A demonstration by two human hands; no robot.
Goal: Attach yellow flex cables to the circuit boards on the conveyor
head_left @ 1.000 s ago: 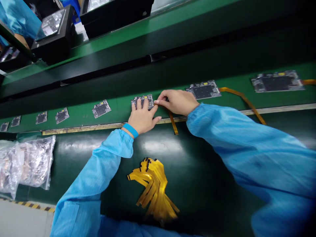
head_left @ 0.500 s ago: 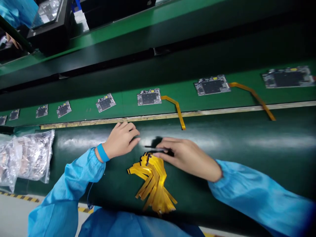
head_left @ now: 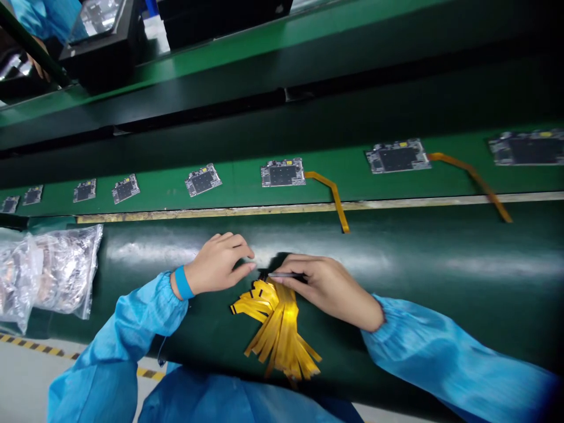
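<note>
Your right hand (head_left: pixel 328 288), pinched on a dark tool (head_left: pixel 287 275), is the nearer, at the far end of the strips (head_left: pixel 282 323) on the bench (head_left: pixel 423 247), which fan lengthwise from there toward you, while your left hand (head_left: pixel 220 263), fingers parted around nothing visible, is just beside.

plastic bags (head_left: pixel 70 271) lie left, black boxes (head_left: pixel 220 24) beyond

Ribbon cables (head_left: pixel 284 317) yellow, black-tipped; circuit board (head_left: pixel 282 175) grey-black, patch (head_left: pixel 289 163) yellow; counter (head_left: pixel 440 252) dark green; wristband (head_left: pixel 183 282) blue; floor tape (head_left: pixel 44 348) black-yellow striped.
</note>
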